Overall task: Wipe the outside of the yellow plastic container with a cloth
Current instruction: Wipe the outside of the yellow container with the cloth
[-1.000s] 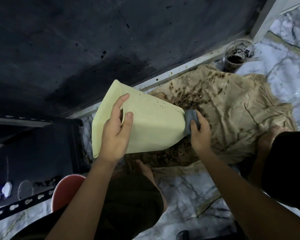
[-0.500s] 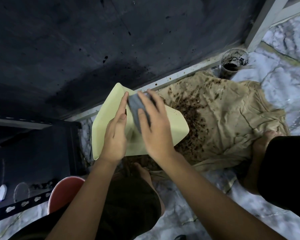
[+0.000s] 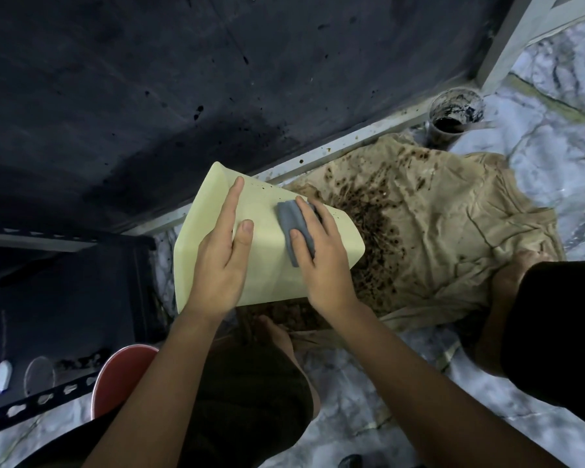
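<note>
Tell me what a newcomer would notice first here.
The pale yellow container at centre, tilted on its side: the left hand holds it while the right hand presses a grey cloth to its outer wall. Right of it lies a tan sheet spattered with dark brown stains.

no text, label, brand, number or sign was readable anywhere in view. yellow plastic container [image 3: 271,275]: plain sides, nothing printed, only small dark specks. grey cloth [image 3: 294,228]: plain. smeared cup [image 3: 453,119] by the wall: too dirty to read anything on it.
</note>
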